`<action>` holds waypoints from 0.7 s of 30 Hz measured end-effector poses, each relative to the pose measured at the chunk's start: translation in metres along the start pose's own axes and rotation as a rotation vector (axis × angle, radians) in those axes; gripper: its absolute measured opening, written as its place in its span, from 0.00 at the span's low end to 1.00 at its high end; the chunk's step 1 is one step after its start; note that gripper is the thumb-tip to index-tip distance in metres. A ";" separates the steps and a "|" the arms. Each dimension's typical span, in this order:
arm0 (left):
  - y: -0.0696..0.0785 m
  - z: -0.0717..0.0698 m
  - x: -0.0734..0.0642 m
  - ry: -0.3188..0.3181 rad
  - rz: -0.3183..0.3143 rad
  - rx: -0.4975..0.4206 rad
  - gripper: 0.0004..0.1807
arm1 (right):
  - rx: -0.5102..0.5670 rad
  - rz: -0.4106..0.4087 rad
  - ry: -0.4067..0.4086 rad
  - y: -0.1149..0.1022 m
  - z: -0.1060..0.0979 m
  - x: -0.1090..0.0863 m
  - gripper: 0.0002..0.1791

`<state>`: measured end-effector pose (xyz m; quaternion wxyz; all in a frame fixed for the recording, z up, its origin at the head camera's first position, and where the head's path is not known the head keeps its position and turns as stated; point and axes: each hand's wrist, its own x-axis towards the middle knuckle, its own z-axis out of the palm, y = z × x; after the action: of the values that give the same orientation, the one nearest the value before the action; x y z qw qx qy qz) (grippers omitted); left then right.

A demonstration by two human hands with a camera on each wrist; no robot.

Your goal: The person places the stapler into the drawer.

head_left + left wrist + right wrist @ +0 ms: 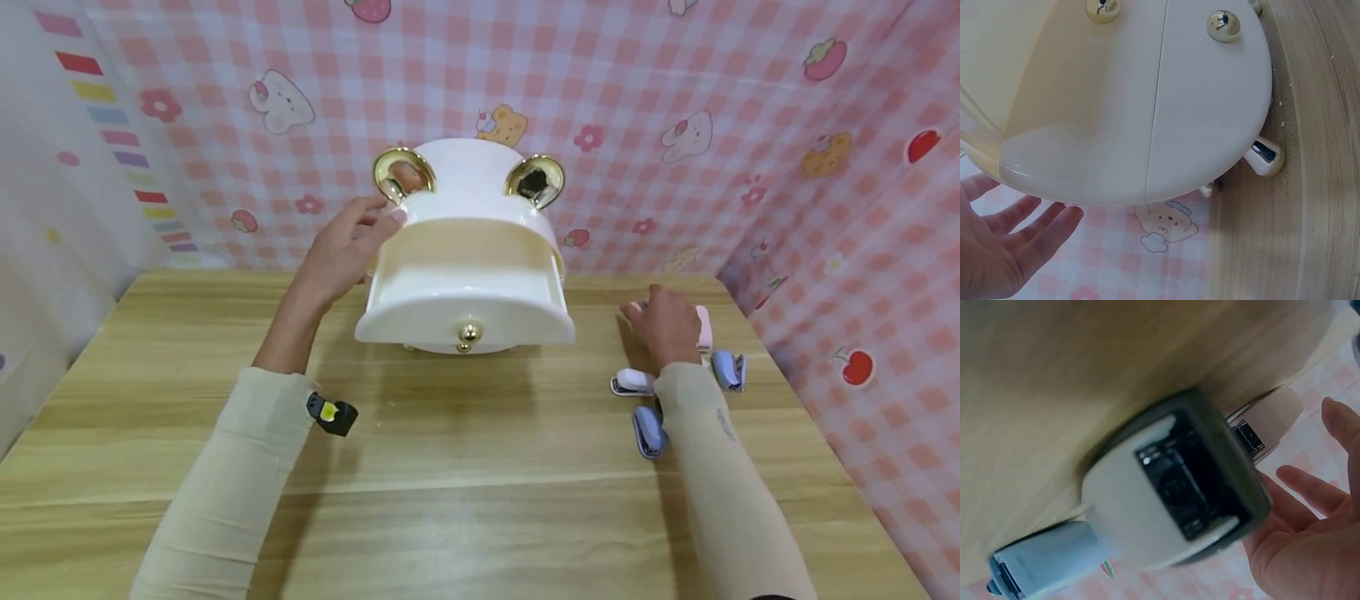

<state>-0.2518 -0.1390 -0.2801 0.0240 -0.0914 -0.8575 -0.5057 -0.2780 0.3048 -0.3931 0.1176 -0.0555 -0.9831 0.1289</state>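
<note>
While a wood-grain table [450, 500] bears a glossy white plastic cabinet [468, 179], its drawer [412, 317] out, the relaxed left hand [347, 254] touches the cabinet's side; farther right, the loose-fingered right hand [666, 327] is beside small pastel plastic staplers [649, 430].

Shows bright, even light in the head view, with soft shadows below the white cabinet [472, 179] and pale glare on the wooden table [465, 504]; greyer light at left wrist; dimness and blurred wood grain [1029, 419] at right wrist.
</note>
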 end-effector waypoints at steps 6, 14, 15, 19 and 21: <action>0.001 -0.001 0.000 0.002 0.005 -0.004 0.43 | 0.010 0.004 -0.006 0.001 -0.001 0.001 0.18; 0.000 0.001 0.000 -0.010 0.001 -0.019 0.43 | 0.009 -0.033 -0.007 0.006 0.002 0.000 0.19; 0.000 0.001 0.000 -0.010 0.000 -0.020 0.43 | 0.011 -0.034 -0.012 0.006 0.003 0.000 0.19; -0.001 0.001 0.000 -0.012 -0.001 -0.018 0.44 | 0.017 -0.025 -0.035 0.007 0.003 -0.001 0.20; -0.002 0.001 0.000 -0.012 -0.003 -0.014 0.44 | 0.020 -0.027 -0.042 0.007 0.004 -0.001 0.20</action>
<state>-0.2520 -0.1390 -0.2822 0.0173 -0.0936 -0.8542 -0.5111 -0.2772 0.3105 -0.3986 0.0992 -0.0383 -0.9846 0.1384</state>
